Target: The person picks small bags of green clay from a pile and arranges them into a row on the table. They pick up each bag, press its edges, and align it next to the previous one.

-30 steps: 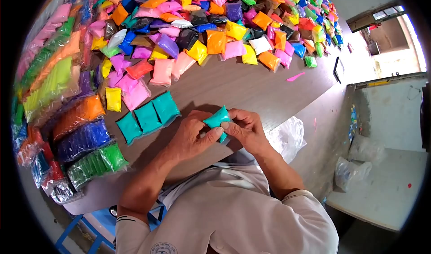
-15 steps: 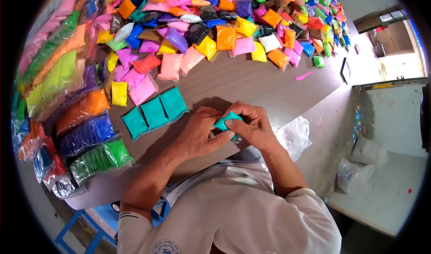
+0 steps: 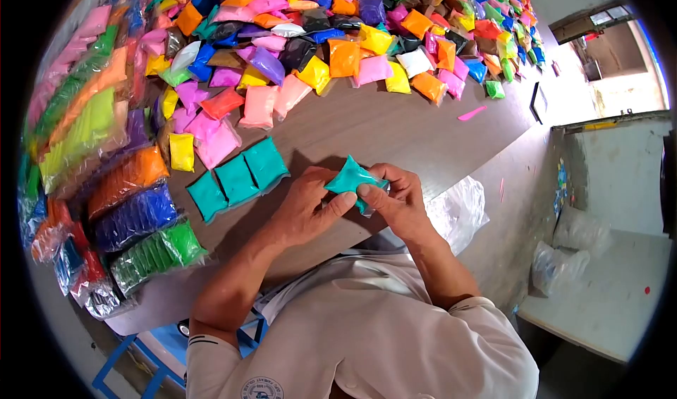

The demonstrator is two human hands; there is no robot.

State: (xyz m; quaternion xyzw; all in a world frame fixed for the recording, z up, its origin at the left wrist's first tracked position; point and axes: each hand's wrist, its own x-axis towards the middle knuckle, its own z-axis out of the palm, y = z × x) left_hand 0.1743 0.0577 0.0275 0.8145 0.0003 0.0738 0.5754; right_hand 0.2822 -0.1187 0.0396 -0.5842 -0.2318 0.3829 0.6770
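Note:
A teal packet point(image 3: 350, 177) is held between my two hands above the table's near edge, its pointed corners showing. My left hand point(image 3: 314, 205) pinches its left side with thumb and fingers. On the right side, my right hand point(image 3: 393, 196) grips it, the thumb pressed on its face. Left of my hands, a row of teal packets point(image 3: 240, 177) lies flat on the brown table point(image 3: 395, 134), side by side.
A large heap of coloured packets point(image 3: 344, 57) spreads along the far side. Bundled rows of packets point(image 3: 134, 216) stand at the left. A clear plastic bag point(image 3: 462, 212) lies right of my right arm. A pink strip point(image 3: 472, 113) rests toward the right.
The teal packet, mostly covered by my fingers before, now shows more of its surface and stands spread between my hands. My fingers have moved slightly apart around it.

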